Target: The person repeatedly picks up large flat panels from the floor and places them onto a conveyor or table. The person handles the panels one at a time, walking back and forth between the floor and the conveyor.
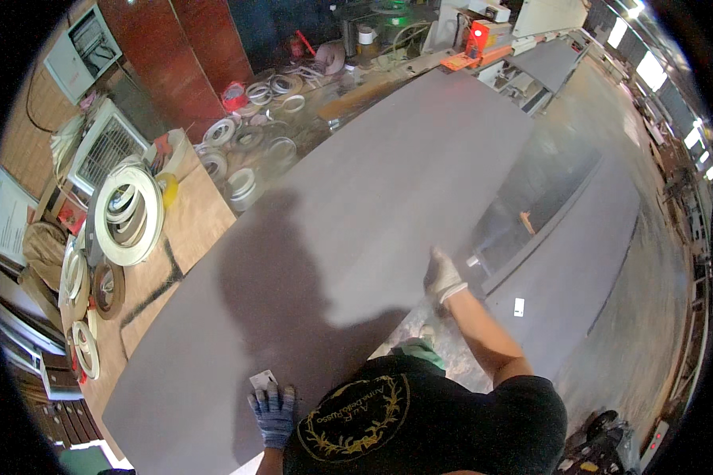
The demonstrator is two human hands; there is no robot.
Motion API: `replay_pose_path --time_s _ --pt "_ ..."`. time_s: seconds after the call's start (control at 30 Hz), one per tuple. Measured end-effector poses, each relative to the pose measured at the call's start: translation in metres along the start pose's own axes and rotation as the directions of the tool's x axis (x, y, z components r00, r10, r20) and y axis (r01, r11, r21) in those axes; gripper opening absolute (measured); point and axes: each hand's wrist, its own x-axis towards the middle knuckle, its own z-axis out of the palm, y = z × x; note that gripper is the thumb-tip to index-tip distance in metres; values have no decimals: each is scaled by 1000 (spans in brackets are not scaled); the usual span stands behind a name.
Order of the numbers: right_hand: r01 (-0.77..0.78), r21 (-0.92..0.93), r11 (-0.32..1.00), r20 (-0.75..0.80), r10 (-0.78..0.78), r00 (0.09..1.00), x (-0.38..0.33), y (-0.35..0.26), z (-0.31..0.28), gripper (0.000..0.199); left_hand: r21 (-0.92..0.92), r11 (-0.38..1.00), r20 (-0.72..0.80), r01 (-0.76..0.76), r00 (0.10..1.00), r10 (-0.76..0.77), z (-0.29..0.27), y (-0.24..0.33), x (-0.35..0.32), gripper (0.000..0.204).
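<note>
A long grey panel (388, 174) lies in front of me, with my shadow across its near half. My left hand (272, 416), in a blue-grey striped glove, rests flat near the panel's close end. Its fingers are spread and their tips touch a small white label (261, 379) on the surface. My right hand (445, 277), in a whitish glove, is at the panel's right edge; its fingers are blurred, so their grip cannot be made out. To the right, a second grey panel (570, 261) sits lower, bearing a white label (519, 307).
Rolls of edge banding (129, 214) stand on a wooden board (202, 210) at left. More tape rolls (245, 138) are piled beyond the panel's left side. An orange box (483, 38) sits past the far end. Concrete floor (642, 317) runs along the right.
</note>
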Motion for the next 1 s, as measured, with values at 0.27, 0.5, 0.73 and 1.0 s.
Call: replay_pose_path --time_s 0.27,0.5,0.73,1.0 --pt "258 -296 920 -208 -326 922 125 -111 -20 91 -98 952 380 288 895 -232 -41 -19 73 72" --pt "178 -346 921 -234 -268 935 124 -131 -9 57 -50 942 331 332 895 -298 -32 -1 88 75" --pt "247 -312 917 -207 -320 925 156 -123 -24 44 -51 938 355 342 884 -303 -32 5 100 69" --pt "294 -235 926 -331 -361 872 201 -115 -49 53 -116 953 289 279 928 -237 -58 36 132 67"
